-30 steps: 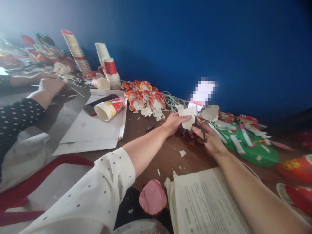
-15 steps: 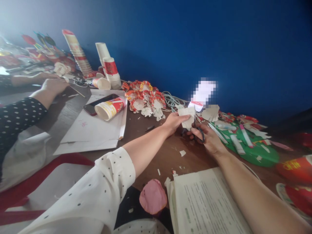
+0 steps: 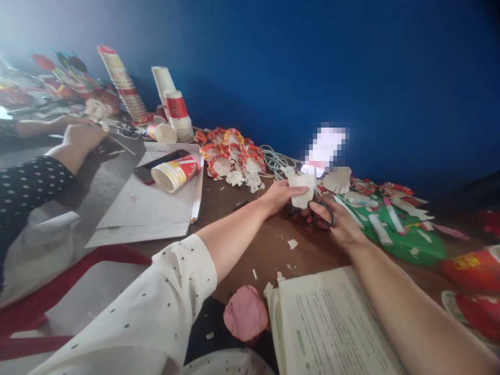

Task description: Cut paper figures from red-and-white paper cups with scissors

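Note:
Pinched in my left hand is a small piece of white paper, its thumb lying across the front. My right hand is closed on a pair of scissors with dark handles. The blades stand upright along the paper's right edge; whether they touch it I cannot tell. Below both hands, a paper scrap lies on the brown table. Just behind the paper stands a lit screen, blurred out.
Red-and-white paper cut-outs are heaped left of my hands. A green sheet with markers lies right, printed pages in front. A paper cup rests on a white folder. At far left are a co-worker's hands.
My right hand and the scissors have shifted slightly right, away from my left hand. The white paper has turned a little and moved slightly right.

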`<state>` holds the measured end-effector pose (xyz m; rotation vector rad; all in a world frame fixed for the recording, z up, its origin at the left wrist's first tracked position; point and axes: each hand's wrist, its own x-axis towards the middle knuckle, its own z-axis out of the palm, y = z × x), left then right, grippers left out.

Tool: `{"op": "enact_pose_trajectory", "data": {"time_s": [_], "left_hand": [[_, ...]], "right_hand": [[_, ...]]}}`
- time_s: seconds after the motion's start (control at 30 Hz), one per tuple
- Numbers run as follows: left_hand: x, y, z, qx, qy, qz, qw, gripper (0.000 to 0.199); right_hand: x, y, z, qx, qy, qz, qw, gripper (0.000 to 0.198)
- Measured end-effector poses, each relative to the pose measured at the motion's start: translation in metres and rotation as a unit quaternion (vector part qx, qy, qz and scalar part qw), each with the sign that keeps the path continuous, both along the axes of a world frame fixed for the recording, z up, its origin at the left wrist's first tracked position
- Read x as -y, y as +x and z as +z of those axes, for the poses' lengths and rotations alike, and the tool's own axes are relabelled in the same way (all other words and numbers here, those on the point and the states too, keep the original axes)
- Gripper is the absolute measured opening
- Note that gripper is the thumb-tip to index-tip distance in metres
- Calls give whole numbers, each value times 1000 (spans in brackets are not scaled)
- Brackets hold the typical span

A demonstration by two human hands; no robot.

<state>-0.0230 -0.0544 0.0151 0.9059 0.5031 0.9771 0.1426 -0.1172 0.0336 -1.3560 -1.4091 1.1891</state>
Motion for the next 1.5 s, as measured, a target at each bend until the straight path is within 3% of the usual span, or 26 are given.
{"op": "enact_pose_trajectory", "data": {"time_s": [0.33, 0.73, 1.07, 1.5], "left_hand": [[3, -3, 8, 11, -24, -34, 999, 24], [-2, -5, 3, -22, -7, 15, 1000, 40], [-8, -5, -1, -34, 16, 3, 999, 38], [-7, -4, 1, -37, -16, 9, 999, 42]], "right_hand": [[1, 3, 2, -26, -18, 46, 998, 34], [0, 9, 6, 91, 9, 55, 994, 35], [4, 2, 14, 76, -13, 61, 995, 35], [3, 5, 10, 73, -8, 63, 995, 34]]}}
